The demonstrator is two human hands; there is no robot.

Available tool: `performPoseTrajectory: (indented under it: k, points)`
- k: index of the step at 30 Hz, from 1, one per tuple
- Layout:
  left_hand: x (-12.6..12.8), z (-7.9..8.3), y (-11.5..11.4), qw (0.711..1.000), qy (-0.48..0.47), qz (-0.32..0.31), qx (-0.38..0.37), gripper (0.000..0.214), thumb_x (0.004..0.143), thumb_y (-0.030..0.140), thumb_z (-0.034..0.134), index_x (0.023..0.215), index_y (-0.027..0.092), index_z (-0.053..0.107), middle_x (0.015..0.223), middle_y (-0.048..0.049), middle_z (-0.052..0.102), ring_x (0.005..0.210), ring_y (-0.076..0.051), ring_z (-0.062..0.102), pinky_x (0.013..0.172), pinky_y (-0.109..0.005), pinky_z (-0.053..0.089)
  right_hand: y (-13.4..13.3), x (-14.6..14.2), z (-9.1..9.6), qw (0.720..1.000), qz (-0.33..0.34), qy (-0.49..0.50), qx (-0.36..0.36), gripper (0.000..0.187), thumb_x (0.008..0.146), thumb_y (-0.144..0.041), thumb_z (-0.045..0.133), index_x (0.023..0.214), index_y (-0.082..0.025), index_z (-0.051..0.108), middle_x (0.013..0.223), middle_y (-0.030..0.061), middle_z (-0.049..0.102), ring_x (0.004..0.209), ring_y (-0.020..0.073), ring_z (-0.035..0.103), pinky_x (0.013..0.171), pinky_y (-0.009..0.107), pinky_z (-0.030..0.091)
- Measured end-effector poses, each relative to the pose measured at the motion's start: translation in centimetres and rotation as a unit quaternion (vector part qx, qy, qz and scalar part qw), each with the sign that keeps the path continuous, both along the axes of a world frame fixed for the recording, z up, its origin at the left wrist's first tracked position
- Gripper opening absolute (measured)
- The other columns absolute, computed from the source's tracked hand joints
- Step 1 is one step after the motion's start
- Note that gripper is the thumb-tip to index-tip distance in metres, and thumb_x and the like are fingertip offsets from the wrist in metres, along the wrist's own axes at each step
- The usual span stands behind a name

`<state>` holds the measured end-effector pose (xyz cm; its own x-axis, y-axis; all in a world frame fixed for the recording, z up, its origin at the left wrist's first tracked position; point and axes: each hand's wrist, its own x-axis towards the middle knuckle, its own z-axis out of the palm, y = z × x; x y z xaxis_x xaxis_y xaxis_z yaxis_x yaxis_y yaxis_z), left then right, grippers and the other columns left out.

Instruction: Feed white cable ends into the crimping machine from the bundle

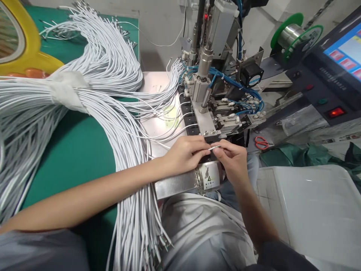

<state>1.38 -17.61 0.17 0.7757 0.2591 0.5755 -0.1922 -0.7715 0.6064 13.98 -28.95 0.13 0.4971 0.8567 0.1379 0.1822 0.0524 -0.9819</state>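
Between my two hands runs a short visible stretch of white cable (214, 147), at the front of a metal machine (205, 113). My left hand (187, 153) pinches it from the left, thumb and fingers pressed together. On the other side my right hand (231, 158) pinches the cable's end; the tip is hidden by the fingers. Just below the hands sits a roll with a white label (210, 177). Several other white cables lead into black holders (188, 114) along the machine's left edge. A large bundle of white cables (124, 139) passes under my left forearm.
A white tie (69, 90) wraps the bundle on the green table (81, 150). Upper left is a yellow-framed object (32, 41). On the right are a solder wire spool (293, 35), a control panel with screen (335, 64), red-handled scissors (262, 143) and a white tray (318, 210).
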Motion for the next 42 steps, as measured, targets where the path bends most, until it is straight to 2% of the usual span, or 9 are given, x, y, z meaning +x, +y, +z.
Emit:
performPoseTrajectory:
  k: [8,14,18,22,25,27,30,36,42]
  points:
    - [0.1,-0.1,0.3,0.987,0.022,0.050,0.148,0.024,0.087,0.014,0.047,0.073,0.012,0.066,0.063,-0.0045,0.056,0.061,-0.013,0.044,0.054,-0.025,0.036,0.2,1.4,1.3,0.993,0.045,-0.091,-0.064,0.011,0.068,-0.021,0.064,0.067,-0.015,0.073,0.042,-0.0078,0.029,0.044,0.0063,0.030,0.046,0.023,0.032]
    - [-0.1,0.0,-0.1,0.997,0.004,0.039,0.060,0.021,0.087,0.015,0.051,0.071,0.013,0.065,0.062,-0.0020,0.056,0.059,-0.011,0.046,0.054,-0.023,0.038,0.1,-0.3,-0.4,0.999,-0.013,0.036,-0.028,0.012,0.069,-0.027,0.067,0.070,-0.017,0.074,0.055,-0.0015,0.058,0.051,0.0096,0.046,0.050,0.024,0.039]
    - [-0.2,0.1,-0.2,0.998,-0.002,0.023,0.063,0.022,0.088,0.018,0.050,0.072,0.014,0.065,0.061,-0.0017,0.055,0.059,-0.011,0.047,0.055,-0.023,0.039,-0.4,-1.7,-1.2,0.996,-0.072,0.050,-0.012,0.014,0.073,-0.031,0.066,0.075,-0.020,0.074,0.060,-0.0009,0.059,0.051,0.0102,0.046,0.049,0.025,0.037]
    - [-0.3,0.4,-0.1,0.973,0.049,0.051,0.218,0.026,0.090,0.014,0.041,0.077,0.013,0.063,0.067,-0.0045,0.056,0.063,-0.013,0.046,0.055,-0.026,0.038,-0.9,-1.3,-0.1,0.987,-0.083,-0.139,-0.019,0.015,0.078,-0.027,0.060,0.074,-0.017,0.071,0.050,-0.0042,0.041,0.048,0.0087,0.034,0.047,0.025,0.030]
    - [-0.4,0.7,-0.1,0.932,0.073,0.079,0.347,0.027,0.089,0.010,0.037,0.082,0.012,0.062,0.071,-0.0050,0.057,0.065,-0.014,0.046,0.055,-0.027,0.037,-1.1,0.0,0.8,0.974,-0.001,-0.222,-0.053,0.021,0.080,-0.023,0.058,0.060,-0.016,0.064,0.049,-0.0063,0.028,0.047,0.0072,0.028,0.048,0.025,0.027]
    - [-0.4,0.8,-0.2,0.918,0.077,0.082,0.380,0.026,0.089,0.010,0.037,0.083,0.012,0.062,0.071,-0.0043,0.057,0.066,-0.014,0.046,0.055,-0.026,0.036,-1.0,0.7,0.9,0.973,0.041,-0.213,-0.079,0.025,0.079,-0.022,0.057,0.055,-0.016,0.059,0.049,-0.0067,0.024,0.047,0.0067,0.026,0.048,0.025,0.026]
    - [-0.4,0.7,-0.4,0.932,0.081,0.092,0.340,0.025,0.087,0.009,0.040,0.078,0.013,0.063,0.071,-0.0040,0.057,0.064,-0.014,0.045,0.053,-0.026,0.034,-0.6,0.8,0.3,0.984,0.041,-0.159,-0.067,0.023,0.079,-0.022,0.057,0.056,-0.016,0.060,0.050,-0.0066,0.024,0.048,0.0071,0.027,0.048,0.024,0.028]
    - [-0.2,0.1,-0.8,0.976,0.099,0.097,0.170,0.025,0.088,0.021,0.049,0.073,0.015,0.066,0.064,-0.0018,0.057,0.060,-0.012,0.046,0.052,-0.023,0.035,-0.1,-0.8,-1.4,0.992,-0.069,-0.109,0.004,0.022,0.080,-0.027,0.058,0.062,-0.016,0.066,0.050,-0.0053,0.027,0.050,0.0091,0.032,0.050,0.026,0.030]
    - [-0.2,-0.3,-0.7,0.946,0.224,0.068,0.227,0.025,0.085,0.010,0.043,0.097,0.014,0.065,0.075,-0.0025,0.059,0.062,-0.013,0.054,0.051,-0.024,0.038,-0.5,0.5,-2.8,0.993,-0.055,-0.104,-0.033,0.021,0.080,-0.028,0.057,0.066,-0.017,0.067,0.052,-0.0041,0.037,0.052,0.0098,0.037,0.052,0.025,0.033]
